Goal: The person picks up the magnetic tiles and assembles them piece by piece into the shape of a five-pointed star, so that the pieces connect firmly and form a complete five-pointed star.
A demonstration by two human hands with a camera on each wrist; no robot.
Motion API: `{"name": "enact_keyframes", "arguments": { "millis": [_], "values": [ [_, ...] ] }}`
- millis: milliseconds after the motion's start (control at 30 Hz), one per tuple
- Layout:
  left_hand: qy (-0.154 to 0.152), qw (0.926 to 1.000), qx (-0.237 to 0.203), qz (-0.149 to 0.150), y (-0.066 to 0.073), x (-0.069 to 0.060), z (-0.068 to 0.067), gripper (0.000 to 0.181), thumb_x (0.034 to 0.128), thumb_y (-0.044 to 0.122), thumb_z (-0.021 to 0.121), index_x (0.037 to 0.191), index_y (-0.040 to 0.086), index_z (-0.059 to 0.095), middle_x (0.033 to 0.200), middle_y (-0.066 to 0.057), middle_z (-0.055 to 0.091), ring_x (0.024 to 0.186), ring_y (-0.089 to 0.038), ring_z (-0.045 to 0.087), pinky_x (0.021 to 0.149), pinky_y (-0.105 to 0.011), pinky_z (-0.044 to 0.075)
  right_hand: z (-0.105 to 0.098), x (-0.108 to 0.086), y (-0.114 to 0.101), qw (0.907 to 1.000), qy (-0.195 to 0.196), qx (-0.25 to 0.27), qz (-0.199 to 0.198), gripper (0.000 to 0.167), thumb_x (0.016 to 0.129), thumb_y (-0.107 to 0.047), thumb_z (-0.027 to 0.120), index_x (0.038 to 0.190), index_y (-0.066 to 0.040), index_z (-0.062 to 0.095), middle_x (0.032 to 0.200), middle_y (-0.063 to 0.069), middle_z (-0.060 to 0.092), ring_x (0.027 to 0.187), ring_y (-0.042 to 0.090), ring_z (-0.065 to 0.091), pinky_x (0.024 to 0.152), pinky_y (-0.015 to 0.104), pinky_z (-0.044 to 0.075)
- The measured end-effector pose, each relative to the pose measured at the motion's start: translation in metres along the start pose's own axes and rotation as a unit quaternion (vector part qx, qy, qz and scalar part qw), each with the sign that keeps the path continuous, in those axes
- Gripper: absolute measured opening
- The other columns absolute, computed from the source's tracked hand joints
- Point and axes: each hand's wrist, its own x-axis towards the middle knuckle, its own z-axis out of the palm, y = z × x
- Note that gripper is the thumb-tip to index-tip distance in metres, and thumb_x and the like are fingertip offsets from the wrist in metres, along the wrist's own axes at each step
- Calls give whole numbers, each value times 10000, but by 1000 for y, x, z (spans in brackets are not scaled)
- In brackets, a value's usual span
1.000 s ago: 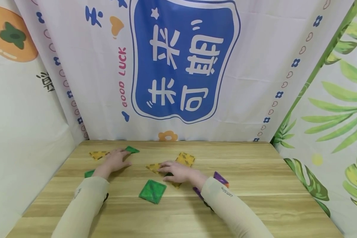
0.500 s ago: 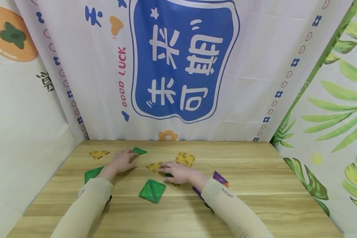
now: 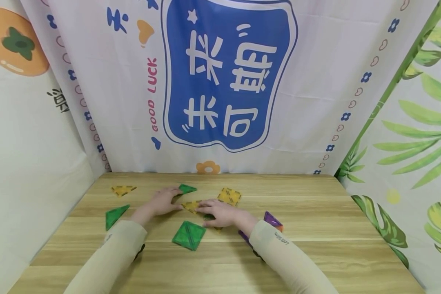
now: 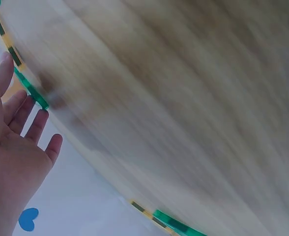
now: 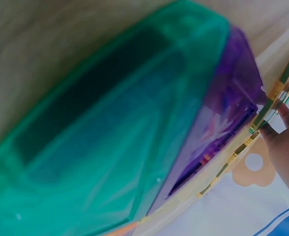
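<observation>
My left hand (image 3: 163, 201) touches a green triangular tile (image 3: 187, 189) near the back with its fingertips. In the left wrist view the fingers of that hand (image 4: 16, 147) are spread and loosely bent, with the tips against the green tile (image 4: 30, 89). My right hand (image 3: 220, 213) rests over tiles near the middle, fingertips on a yellow triangle (image 3: 189, 206); a green tile and another yellow one are partly hidden beneath it. The right wrist view has its fingers (image 5: 285, 114) at the edge of yellow tiles (image 5: 282, 78).
A green square of two triangles (image 3: 189, 236) lies in front. Further left are a green triangle (image 3: 115, 216) and a yellow one (image 3: 123, 190). A yellow square (image 3: 229, 196) is behind the right hand; purple tiles (image 3: 272, 220) lie by the right sleeve.
My left hand has moved right, and the green triangle at its fingertips has slid right with it, closer to the yellow triangle. The right hand has stayed nearly still.
</observation>
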Motion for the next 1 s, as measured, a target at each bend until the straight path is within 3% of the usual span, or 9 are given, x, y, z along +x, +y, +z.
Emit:
{"name": "enact_keyframes", "arguments": {
  "millis": [233,500,833,1000],
  "values": [
    [-166,9995,-194,165,11,1,-1,567,879,307,668,1332,10,499,1402,-249,429,1296,-460,356,995,-709,246,-4,0,-2,10000,32,49,81,583,923,-430,566,1440,-216,404,1506,25,337,1392,211,286,1125,376,287],
    [-288,9987,-280,308,14,4,3,529,880,259,673,1331,39,506,1395,-197,459,1296,-418,383,1007,-673,280,-9,3,-4,9995,14,173,260,578,910,-452,580,1422,-230,431,1507,1,336,1395,190,278,1126,376,285],
    [-347,9975,-347,501,22,-8,4,516,881,246,672,1329,45,512,1392,-184,466,1292,-407,386,1012,-670,268,-8,3,-4,9995,9,81,310,563,929,-454,548,1433,-243,413,1511,-16,329,1391,198,286,1110,388,313],
    [-262,9957,-498,741,16,-15,0,564,872,234,682,1341,-7,480,1390,-225,453,1286,-434,384,1016,-665,273,-6,3,-3,9995,0,12,312,557,936,-451,536,1439,-253,401,1517,-16,318,1393,207,285,1113,388,307]
  ]
}}
